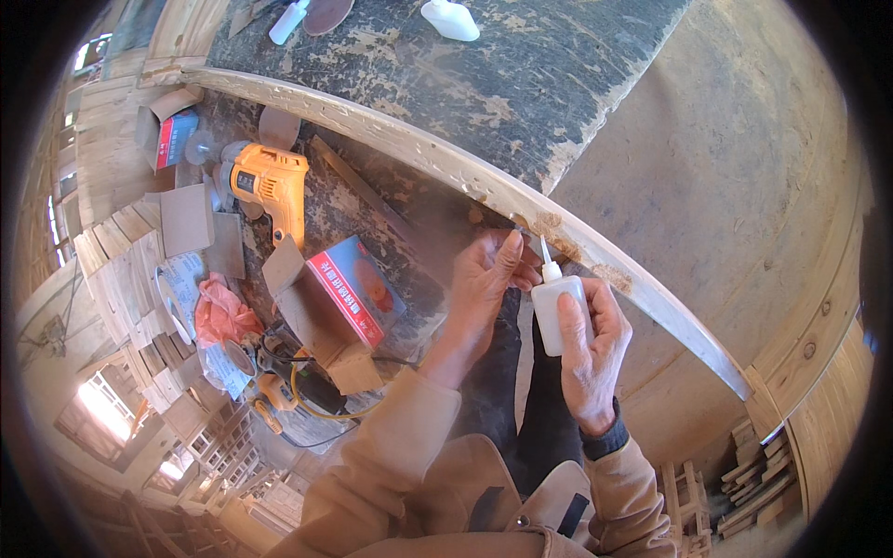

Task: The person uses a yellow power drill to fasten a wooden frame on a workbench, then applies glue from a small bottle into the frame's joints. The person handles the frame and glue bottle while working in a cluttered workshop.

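My right hand (595, 349) is wrapped around a white squeeze bottle (549, 321) with a thin pointed nozzle. The nozzle tip is up beside a long pale wooden board (446, 160), close to brownish, dusty patches along its edge. Left of the bottle, my left hand (486, 279) is closed, thumb against fingers, close to the same edge. Whatever it pinches is too small or hidden to make out. The board looks bowed in this view and crosses from upper left to lower right.
On the dark, scuffed worktop lie a yellow power drill (270, 181), an opened red-and-blue box (358, 288), a crumpled pink cloth (223, 312) and another power tool with cords (307, 386). A white bottle (451, 19) lies beyond the board. Wood pieces (758, 479) are stacked lower right.
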{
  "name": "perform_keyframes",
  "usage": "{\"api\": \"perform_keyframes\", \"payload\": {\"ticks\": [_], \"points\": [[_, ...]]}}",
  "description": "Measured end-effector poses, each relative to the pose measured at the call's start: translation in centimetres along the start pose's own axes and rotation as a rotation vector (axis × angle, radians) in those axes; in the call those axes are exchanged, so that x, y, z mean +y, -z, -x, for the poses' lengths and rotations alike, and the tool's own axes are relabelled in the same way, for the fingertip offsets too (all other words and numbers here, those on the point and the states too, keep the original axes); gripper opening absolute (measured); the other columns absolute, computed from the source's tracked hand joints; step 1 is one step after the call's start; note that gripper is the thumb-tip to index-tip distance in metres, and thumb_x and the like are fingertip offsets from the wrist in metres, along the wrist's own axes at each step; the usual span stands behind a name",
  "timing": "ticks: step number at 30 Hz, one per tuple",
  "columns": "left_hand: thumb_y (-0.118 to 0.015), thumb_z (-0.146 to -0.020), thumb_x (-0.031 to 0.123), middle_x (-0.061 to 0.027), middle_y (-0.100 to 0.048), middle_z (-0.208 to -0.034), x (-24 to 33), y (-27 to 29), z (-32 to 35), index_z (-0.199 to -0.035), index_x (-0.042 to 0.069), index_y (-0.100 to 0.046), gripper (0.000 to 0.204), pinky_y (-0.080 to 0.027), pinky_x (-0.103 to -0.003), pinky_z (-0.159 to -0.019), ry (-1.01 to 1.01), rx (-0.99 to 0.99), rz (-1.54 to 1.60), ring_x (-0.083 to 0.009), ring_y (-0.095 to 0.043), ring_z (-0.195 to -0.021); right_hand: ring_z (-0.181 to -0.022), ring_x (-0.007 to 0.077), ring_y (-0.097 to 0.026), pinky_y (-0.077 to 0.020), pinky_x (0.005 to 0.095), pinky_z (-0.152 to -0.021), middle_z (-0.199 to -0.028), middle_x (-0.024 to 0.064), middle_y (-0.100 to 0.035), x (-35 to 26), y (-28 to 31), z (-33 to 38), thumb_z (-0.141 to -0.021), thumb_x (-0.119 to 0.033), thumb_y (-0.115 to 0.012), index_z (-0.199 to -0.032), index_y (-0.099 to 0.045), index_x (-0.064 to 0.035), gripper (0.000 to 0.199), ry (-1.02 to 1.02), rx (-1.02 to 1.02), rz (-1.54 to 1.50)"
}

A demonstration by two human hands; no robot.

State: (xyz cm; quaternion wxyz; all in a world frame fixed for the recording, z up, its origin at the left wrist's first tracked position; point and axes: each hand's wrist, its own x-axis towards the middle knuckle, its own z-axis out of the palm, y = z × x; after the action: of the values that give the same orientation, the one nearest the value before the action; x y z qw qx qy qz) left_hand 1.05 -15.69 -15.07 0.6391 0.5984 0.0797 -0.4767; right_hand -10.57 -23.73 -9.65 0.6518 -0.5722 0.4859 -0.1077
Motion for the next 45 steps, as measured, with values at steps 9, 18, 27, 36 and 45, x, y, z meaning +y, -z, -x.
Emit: {"api": "perform_keyframes", "payload": {"ticks": [9, 18, 27, 36, 45], "points": [[-0.065, -0.099, 0.040, -0.0057, -0.069, -0.086, -0.07, 0.24, -0.17, -0.102, 0.003, -0.064, 0.037, -0.050, -0.024, -0.069, 0.007, 0.001, -0.015, -0.0104, -0.064, -0.074, -0.074, 0.0121, -0.058, -0.0497, 0.0297, -0.069, -0.080, 0.0092, -0.066, -0.07, -0.24, -0.21, -0.097, -0.020, -0.059, -0.099, -0.063, 0.0020, 0.022, 0.011, 0.042, 0.036], [-0.065, -0.099, 0.040, -0.0044, -0.068, -0.084, -0.25, 0.49, -0.38, -0.104, 0.003, -0.064, 0.038, -0.049, -0.023, -0.068, 0.009, 0.002, -0.023, -0.0095, -0.063, -0.074, -0.072, 0.0127, -0.058, -0.0491, 0.0304, -0.068, -0.078, 0.0098, -0.065, -0.21, -0.28, -0.23, -0.097, -0.020, -0.059, -0.097, -0.062, 0.0019, 0.022, 0.000, 0.029, 0.017], [-0.065, -0.099, 0.038, -0.0032, -0.068, -0.089, -0.39, 0.73, -0.46, -0.110, 0.003, -0.064, 0.037, -0.050, -0.024, -0.071, 0.001, -0.008, -0.026, -0.0088, -0.063, -0.078, -0.070, 0.0144, -0.058, -0.0492, 0.0311, -0.068, -0.077, 0.0107, -0.065, -0.19, -0.19, -0.43, -0.096, -0.020, -0.059, -0.098, -0.063, 0.0016, 0.022, 0.025, 0.026, 0.034], [-0.065, -0.099, 0.038, -0.0062, -0.069, -0.085, -0.24, 0.41, -0.59, -0.109, 0.002, -0.063, 0.038, -0.050, -0.025, -0.068, -0.008, 0.016, -0.036, -0.0119, -0.065, -0.074, -0.075, 0.0137, -0.058, -0.0489, 0.0310, -0.071, -0.080, 0.0102, -0.065, -0.31, 0.09, -0.51, -0.096, -0.018, -0.058, -0.099, -0.063, 0.0020, 0.021, 0.019, 0.025, 0.010], [-0.064, -0.099, 0.038, -0.0069, -0.069, -0.085, -0.16, 0.60, -0.61, -0.109, 0.002, -0.062, 0.038, -0.051, -0.025, -0.068, 0.005, 0.015, -0.061, -0.0131, -0.066, -0.073, -0.077, 0.0143, -0.057, -0.0485, 0.0314, -0.075, -0.083, 0.0108, -0.064, -0.30, 0.42, -0.90, -0.097, -0.019, -0.057, -0.100, -0.062, 0.0022, 0.022, 0.032, 0.061, 0.036]]}}
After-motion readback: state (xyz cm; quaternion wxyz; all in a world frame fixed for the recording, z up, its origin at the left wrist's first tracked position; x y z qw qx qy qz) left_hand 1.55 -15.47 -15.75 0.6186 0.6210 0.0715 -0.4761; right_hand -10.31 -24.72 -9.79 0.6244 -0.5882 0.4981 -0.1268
